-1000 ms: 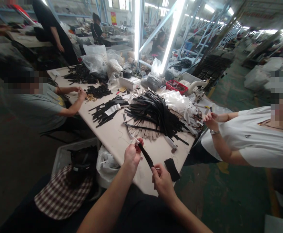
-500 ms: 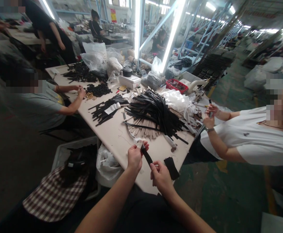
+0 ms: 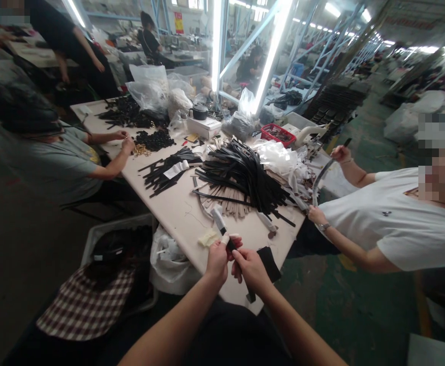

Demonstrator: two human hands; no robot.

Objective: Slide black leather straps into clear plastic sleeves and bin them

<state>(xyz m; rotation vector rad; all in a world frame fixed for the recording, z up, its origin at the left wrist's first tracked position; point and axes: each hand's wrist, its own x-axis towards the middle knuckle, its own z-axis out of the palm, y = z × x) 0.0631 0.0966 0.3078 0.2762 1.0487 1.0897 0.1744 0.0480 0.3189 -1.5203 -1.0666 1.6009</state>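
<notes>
A black strap (image 3: 230, 245), with a white strip (image 3: 218, 217) at its far end, runs between my two hands above the near corner of the table. My left hand (image 3: 219, 260) pinches it, and a pale wrap covers the thumb tip. Close beside it, my right hand (image 3: 250, 268) grips the same strap with thumb and fingers; the strap's lower end (image 3: 250, 296) shows beneath that hand. A flat black piece (image 3: 269, 263) lies at the table edge behind my right hand. Beyond my hands spreads a big heap of black straps (image 3: 245, 175).
A smaller strap pile (image 3: 169, 170) lies on the table (image 3: 177, 218) to the left. A red basket (image 3: 278, 134) and plastic bags stand farther back. One co-worker sits at left; another, at right, holds a long strap (image 3: 319, 179). A bin (image 3: 89, 244) stands lower left.
My hands have come closer together, the left moving slightly down and right along the strap. The strap now extends past both hands. The right co-worker's hands have spread apart, stretching a strap.
</notes>
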